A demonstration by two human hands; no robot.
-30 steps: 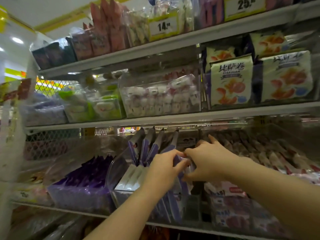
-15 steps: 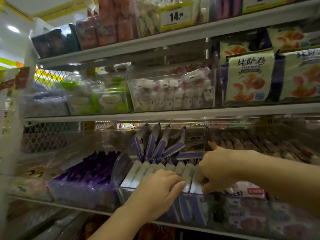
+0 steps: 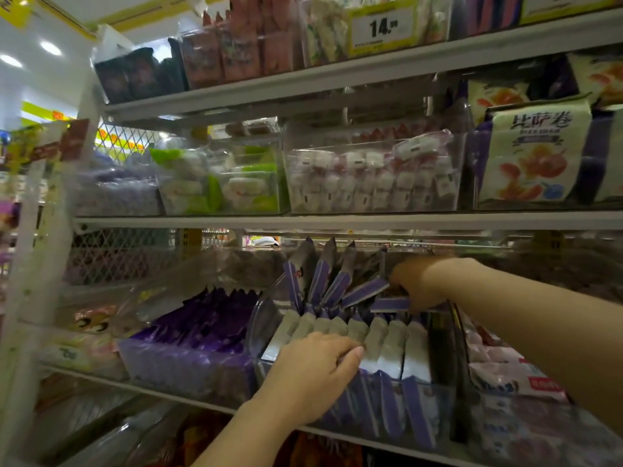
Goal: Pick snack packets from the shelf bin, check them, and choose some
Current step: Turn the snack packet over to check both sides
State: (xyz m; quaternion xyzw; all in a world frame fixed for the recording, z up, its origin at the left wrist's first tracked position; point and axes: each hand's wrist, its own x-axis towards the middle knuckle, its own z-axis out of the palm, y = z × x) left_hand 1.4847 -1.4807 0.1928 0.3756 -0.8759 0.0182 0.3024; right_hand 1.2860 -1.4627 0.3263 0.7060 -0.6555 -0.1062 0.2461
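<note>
A clear plastic shelf bin (image 3: 266,315) on the lower shelf holds rows of purple-and-white snack packets (image 3: 387,342) standing upright. My left hand (image 3: 313,372) lies over the front row, its fingers curled over the packet tops. My right hand (image 3: 421,281) reaches deeper into the bin and grips a purple packet (image 3: 391,303) lying flat near the back row. More packets (image 3: 320,274) lean up at the back of the bin.
A bin of dark purple packets (image 3: 195,335) stands to the left, pink-and-white packets (image 3: 505,369) to the right. The shelf above (image 3: 337,222) carries clear bins of white and green sweets and cream snack bags (image 3: 536,156). A white upright post (image 3: 30,264) runs along the left.
My right hand has moved back and up into the rear of the bin. My left hand has dropped to the front row. The camera has shifted so that the shelves sit further right.
</note>
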